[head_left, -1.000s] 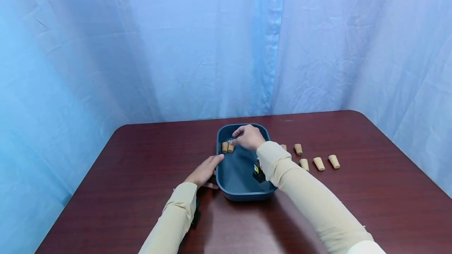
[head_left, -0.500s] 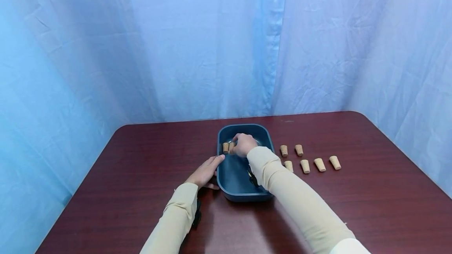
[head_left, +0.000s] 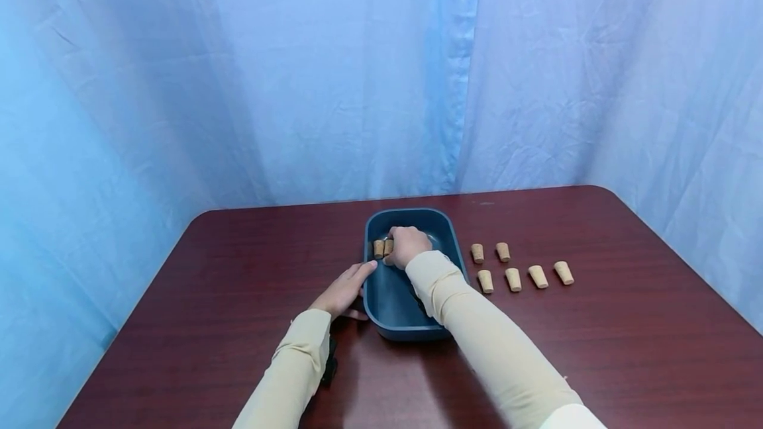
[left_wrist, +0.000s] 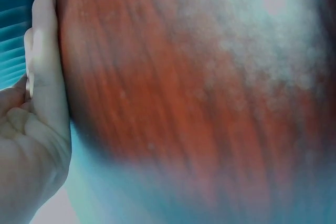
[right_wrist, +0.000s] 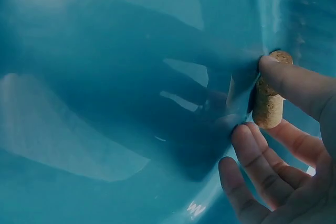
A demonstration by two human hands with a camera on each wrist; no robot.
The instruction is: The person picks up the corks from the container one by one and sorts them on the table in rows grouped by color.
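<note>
A dark blue tub stands on the table, with two corks side by side near its left wall. Reaching inside, my right hand has its thumb and fingers at opposite ends of the right-hand cork. The right wrist view shows the thumb on top of the cork and a fingertip behind its lower end; the other fingers are spread. My left hand lies along the tub's left outer wall, thumb at the rim. In the left wrist view its fingers are straight against the tub.
Several more corks stand in two rows on the dark red table, right of the tub. Pale blue curtains hang behind the table and at its sides.
My right hand has come slightly left and nearer inside the tub, its fingers now around the right-hand cork. Corks that the right sleeve covered now show. My left hand stays in place.
</note>
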